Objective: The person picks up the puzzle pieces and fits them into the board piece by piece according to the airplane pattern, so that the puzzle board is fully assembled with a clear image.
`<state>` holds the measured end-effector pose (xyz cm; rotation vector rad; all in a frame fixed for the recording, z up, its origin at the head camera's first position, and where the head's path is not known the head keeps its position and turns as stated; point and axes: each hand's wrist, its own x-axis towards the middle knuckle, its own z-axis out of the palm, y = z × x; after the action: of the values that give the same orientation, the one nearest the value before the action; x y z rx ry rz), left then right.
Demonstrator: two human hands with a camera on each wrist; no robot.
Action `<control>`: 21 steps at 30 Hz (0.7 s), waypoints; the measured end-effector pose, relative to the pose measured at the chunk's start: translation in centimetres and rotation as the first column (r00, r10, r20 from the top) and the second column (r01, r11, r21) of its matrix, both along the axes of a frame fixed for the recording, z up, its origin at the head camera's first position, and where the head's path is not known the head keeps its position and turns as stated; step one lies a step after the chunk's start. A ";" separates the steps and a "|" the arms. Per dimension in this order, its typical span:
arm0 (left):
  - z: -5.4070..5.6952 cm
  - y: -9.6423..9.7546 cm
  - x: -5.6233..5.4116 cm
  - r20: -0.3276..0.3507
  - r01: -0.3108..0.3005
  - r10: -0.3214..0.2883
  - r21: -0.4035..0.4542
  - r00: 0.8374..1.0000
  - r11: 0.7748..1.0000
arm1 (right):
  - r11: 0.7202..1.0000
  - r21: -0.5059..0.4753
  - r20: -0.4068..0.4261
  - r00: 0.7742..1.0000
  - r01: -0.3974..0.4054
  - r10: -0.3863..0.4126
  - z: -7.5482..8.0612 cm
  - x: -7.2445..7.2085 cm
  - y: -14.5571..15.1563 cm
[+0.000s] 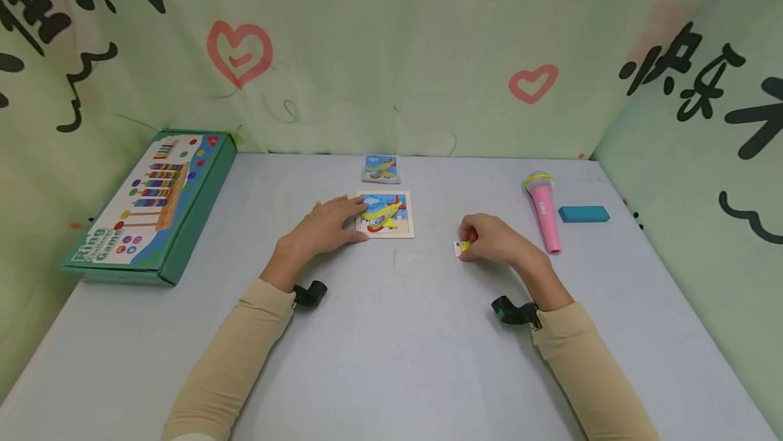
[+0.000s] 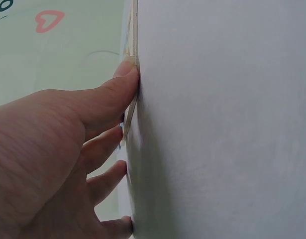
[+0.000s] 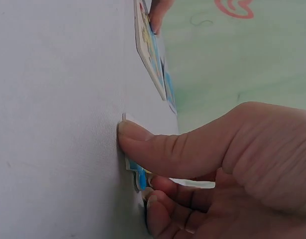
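Note:
A square wooden jigsaw puzzle (image 1: 402,222) with a yellow airplane picture lies flat on the table. My left hand (image 1: 330,227) rests at its left side, fingers spread, with the thumb at the near-left corner. In the left wrist view the thumb (image 2: 110,94) touches the edge of the board. To the right, and apart from the board, my right hand (image 1: 492,240) pinches a small puzzle piece (image 1: 458,249) with white and yellow on it. Blue also shows on this piece (image 3: 138,174) in the right wrist view, where thumb and fingers partly hide it, close to the table.
Behind the puzzle lies a small airplane picture (image 1: 380,169). A pink toy microphone (image 1: 544,213) and a teal block (image 1: 584,214) lie beyond my right hand. A large green game box (image 1: 153,206) sits at the left. Pale green curtains (image 1: 391,54) stand around the white table (image 1: 391,359).

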<state>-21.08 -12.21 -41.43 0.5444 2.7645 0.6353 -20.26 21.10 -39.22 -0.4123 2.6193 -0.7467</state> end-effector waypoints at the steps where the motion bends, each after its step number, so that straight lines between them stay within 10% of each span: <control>1: 0.0 0.0 0.0 0.000 -0.001 0.001 0.002 1.000 1.000 | 1.000 -0.003 -0.005 1.000 -0.001 0.001 0.0 -0.1 0.0; 21: 0.0 0.0 -0.1 0.002 0.009 -0.009 -0.008 1.000 1.000 | 0.953 -0.299 -0.088 0.993 0.043 -0.072 -1.0 -0.6 -3.0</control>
<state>-21.23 -12.21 -41.45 0.5534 2.7598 0.6221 -20.83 18.11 -40.26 -0.4677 2.6234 -1.1755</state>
